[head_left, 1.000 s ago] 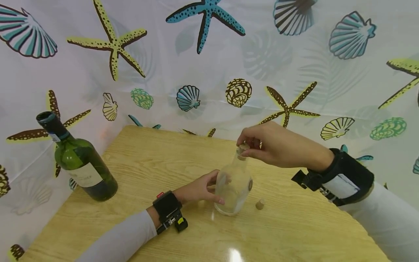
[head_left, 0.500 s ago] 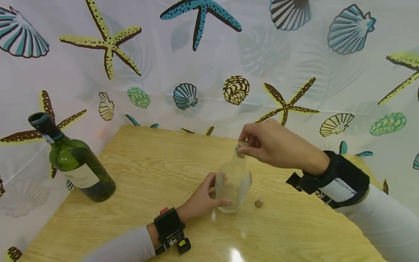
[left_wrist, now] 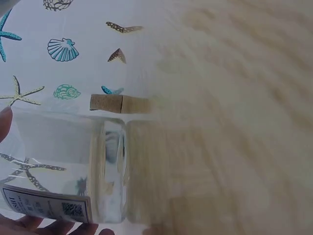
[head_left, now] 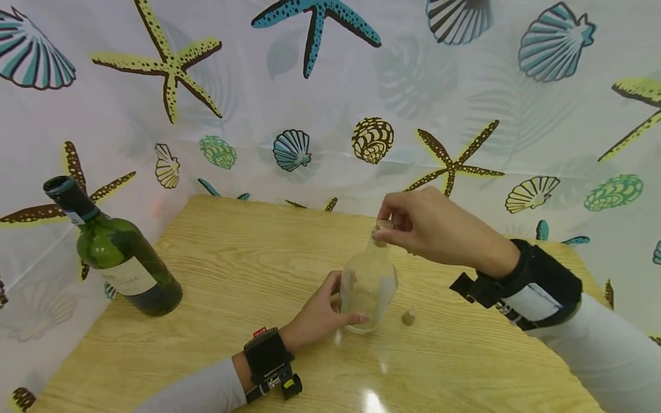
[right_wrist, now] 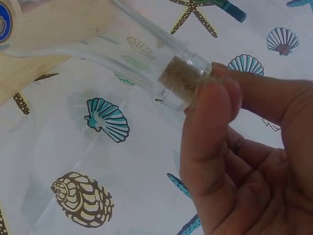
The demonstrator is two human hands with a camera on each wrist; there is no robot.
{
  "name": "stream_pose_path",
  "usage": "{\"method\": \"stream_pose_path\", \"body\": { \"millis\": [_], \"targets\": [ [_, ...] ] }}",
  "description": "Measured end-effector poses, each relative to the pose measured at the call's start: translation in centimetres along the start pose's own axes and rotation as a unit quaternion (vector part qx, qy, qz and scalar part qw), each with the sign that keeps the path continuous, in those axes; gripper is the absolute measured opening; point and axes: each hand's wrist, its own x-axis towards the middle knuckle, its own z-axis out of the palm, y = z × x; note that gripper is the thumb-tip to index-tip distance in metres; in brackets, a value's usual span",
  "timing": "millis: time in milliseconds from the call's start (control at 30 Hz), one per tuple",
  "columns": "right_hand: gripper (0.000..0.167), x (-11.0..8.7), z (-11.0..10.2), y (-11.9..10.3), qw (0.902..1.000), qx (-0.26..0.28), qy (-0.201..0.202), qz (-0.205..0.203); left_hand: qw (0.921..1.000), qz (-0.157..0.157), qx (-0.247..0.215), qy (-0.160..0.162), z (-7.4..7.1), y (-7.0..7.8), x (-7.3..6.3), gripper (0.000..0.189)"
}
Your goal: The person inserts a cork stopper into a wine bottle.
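Note:
A clear glass bottle [head_left: 368,287] stands upright on the wooden table. Around its lower body curl the fingers and thumb of my left hand [head_left: 322,307]; in the left wrist view a printed label [left_wrist: 46,203] shows on the glass. At the mouth, my right hand [head_left: 428,226] pinches the top of a cork [right_wrist: 181,81] between thumb and forefinger. The right wrist view shows most of that cork inside the bottle's neck [right_wrist: 142,63], with its upper end hidden by my fingertips. A second cork [head_left: 409,316] stands on the table just right of the bottle.
A green wine bottle [head_left: 129,261] with a pale label, its mouth uncorked, stands at the table's left side. Behind the wooden table [head_left: 248,246] hangs a white cloth [head_left: 330,103] printed with shells and starfish.
The left hand has turned and shifted slightly on the glass bottle, its thumb now further across the front. The right hand stays at the cork. The view has shifted a little.

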Motion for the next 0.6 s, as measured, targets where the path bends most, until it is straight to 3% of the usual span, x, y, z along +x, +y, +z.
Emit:
{"method": "stream_pose_path", "body": {
  "millis": [100,200,400,600],
  "targets": [
    [0.021,-0.7,0.9,0.6,0.9999,-0.002,0.008,0.006,0.9993,0.003,0.036,-0.012,-0.2,0.2,-0.1,0.084],
    [0.045,-2.0,2.3,1.4,0.9993,-0.001,0.029,0.025,0.9969,0.024,0.075,-0.008,-0.4,1.0,-0.3,0.092],
    [0.075,-4.6,6.3,3.0,0.9947,0.033,0.075,0.063,0.9898,0.092,0.102,0.04,-0.9,3.6,-0.5,0.092],
    [0.094,-6.4,11.2,4.2,0.9905,0.049,0.124,0.036,0.9768,0.138,0.146,0.074,-1.0,5.1,-0.6,0.087]
  ]
}}
